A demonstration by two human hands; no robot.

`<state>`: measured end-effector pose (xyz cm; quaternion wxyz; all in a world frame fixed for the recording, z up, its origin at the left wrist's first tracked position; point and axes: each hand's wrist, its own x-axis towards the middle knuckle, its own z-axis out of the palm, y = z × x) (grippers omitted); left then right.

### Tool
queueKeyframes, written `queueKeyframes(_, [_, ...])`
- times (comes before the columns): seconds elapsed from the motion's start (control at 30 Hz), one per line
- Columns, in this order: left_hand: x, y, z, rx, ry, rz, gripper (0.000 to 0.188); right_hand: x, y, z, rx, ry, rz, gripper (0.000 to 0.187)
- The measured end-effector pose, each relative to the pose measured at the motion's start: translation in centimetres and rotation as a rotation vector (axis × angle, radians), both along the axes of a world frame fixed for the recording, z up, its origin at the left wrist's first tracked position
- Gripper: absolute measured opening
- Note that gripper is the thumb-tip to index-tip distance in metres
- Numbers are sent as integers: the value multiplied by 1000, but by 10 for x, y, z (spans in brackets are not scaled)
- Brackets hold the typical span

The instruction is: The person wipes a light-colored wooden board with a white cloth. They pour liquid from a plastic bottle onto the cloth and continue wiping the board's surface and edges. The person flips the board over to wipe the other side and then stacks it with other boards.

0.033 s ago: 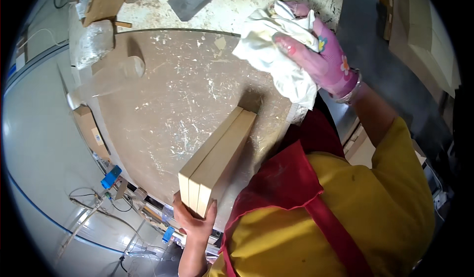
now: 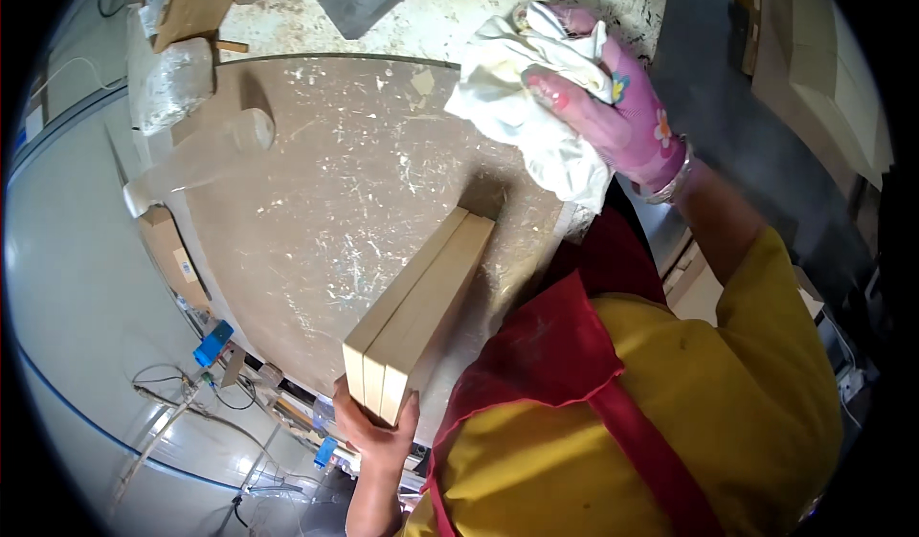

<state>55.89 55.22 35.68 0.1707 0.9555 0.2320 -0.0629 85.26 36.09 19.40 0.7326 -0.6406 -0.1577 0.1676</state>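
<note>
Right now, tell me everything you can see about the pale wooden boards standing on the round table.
The pale wooden boards look like two or three flat, light tan panels stacked face to face, smooth and unfinished. They stand on a long edge on the brown, scratched round table, running from the near rim toward its middle and casting a dark shadow at the far end. The bare left hand grips their near end from below. The gloved right hand, holding a white cloth, is clear of them.

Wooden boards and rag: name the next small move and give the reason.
Probably bring the white rag, bunched in the gloved right hand and raised off the table, down onto the wooden boards. The bare left hand already steadies their near end on edge on the round table.
</note>
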Motion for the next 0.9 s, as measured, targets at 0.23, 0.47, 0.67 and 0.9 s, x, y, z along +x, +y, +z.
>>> queueKeyframes(0.23, [-1, 0, 2, 61, 68, -35, 68, -16, 4, -45, 60, -28, 75, 43])
queueKeyframes(0.47, [2, -4, 1, -1, 42, -13, 65, -10, 7, -39, -59, -203, 146, 67])
queueKeyframes(0.67, [11, -7, 1, 19, 41, -40, 61, -12, 9, -26, -589, -711, 36, 44])
queueKeyframes(0.9, [15, -11, 8, -12, 45, -6, 58, 15, 69, 37, 261, 19, 8, 28])
